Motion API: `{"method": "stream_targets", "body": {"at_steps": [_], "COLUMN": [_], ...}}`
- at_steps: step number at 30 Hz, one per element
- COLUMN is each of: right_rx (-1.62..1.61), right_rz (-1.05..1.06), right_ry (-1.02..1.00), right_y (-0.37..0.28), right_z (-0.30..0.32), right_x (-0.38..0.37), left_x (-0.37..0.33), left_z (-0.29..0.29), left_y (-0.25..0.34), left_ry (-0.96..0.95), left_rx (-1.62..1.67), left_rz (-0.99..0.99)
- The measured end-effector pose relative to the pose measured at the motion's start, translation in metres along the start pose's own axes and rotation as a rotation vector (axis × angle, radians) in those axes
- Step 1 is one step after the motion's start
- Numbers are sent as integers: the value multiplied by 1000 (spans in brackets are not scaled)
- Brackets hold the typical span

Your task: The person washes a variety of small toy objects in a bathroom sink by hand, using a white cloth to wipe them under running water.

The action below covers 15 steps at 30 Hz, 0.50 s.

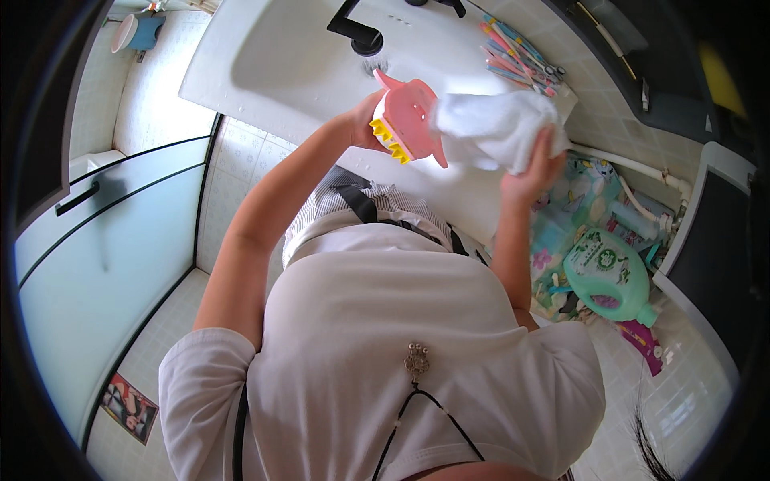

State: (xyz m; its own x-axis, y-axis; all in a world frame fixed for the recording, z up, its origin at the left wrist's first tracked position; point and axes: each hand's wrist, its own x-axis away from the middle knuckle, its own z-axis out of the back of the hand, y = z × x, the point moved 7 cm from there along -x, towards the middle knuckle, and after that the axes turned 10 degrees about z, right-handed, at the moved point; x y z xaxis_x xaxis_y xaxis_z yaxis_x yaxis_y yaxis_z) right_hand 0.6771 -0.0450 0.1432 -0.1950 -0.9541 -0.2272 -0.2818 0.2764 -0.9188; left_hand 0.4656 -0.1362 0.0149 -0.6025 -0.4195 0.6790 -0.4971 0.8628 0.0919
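Above the front of the white sink (277, 52), my left hand (366, 125) is closed around the left side of a pink plastic piece (411, 120). It has pointed, horn-like corners and yellow toothed parts along its lower left edge; its exact kind I cannot make out. My right hand (536, 170) grips the right end of a white cloth (493, 128), fingers and thumb pressed into it. The cloth's left end meets the right side of the pink piece. Most of my left fingers are hidden behind the piece.
Beyond my hands stands a black faucet (357, 32), with water below its spout. Several toothbrushes (517, 56) lie on the sink's right rim. A green detergent bottle (605, 272) is low on the right, near white pipes (634, 167). A frosted glass door (120, 240) stands left.
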Motion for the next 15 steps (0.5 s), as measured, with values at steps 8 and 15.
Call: {"method": "stream_targets", "body": {"at_steps": [8,15], "right_rx": [162,642], "right_rz": [-98,391], "right_ry": [-624,-950], "right_y": [-28,11], "right_z": [-8,-91], "right_x": [13,67], "left_x": [-21,-10], "left_z": [-23,-55], "left_y": [15,25], "left_ry": [-154,-138], "left_rx": [94,90], "left_rz": [-90,-115]}}
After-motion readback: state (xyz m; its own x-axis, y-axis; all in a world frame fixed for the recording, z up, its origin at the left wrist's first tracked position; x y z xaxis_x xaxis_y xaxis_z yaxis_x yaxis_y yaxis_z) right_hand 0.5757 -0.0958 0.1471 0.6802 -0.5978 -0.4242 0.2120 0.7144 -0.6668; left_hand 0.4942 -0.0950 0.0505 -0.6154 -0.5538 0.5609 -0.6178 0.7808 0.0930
